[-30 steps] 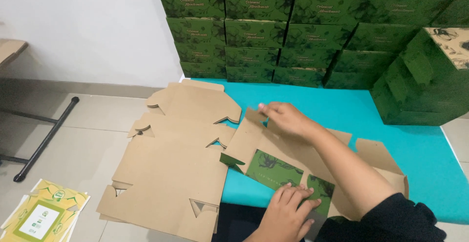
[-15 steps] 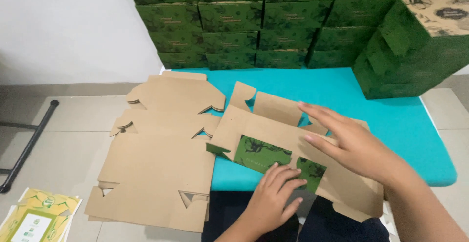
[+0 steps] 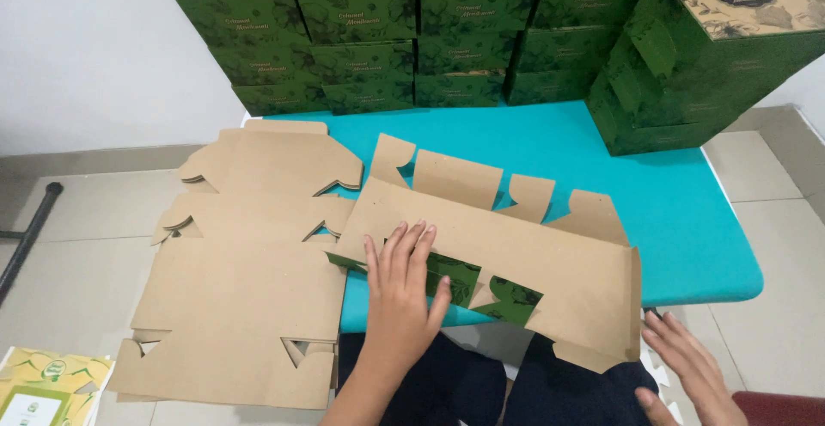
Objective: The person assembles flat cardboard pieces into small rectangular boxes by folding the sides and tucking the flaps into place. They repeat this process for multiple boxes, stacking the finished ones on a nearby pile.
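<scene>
A flat brown cardboard box blank (image 3: 533, 258) lies on the teal table (image 3: 687, 220), printed green side down, with green flaps (image 3: 481, 288) folded up near its front edge. My left hand (image 3: 400, 293) presses flat, fingers spread, on the blank and its green flap. My right hand (image 3: 687, 370) hovers open below the table's front edge, just past the blank's lower right corner, holding nothing.
A stack of more flat brown blanks (image 3: 249, 263) overhangs the table's left side. Finished dark green boxes (image 3: 378, 39) are piled along the back, with a taller pile (image 3: 705, 56) at the right. A yellow-green sheet (image 3: 43, 387) lies on the tiled floor.
My right hand has left the blank's top and dropped below the table's front edge at right. My left hand moved up onto the blank. The view shifted, showing the blank flatter.
</scene>
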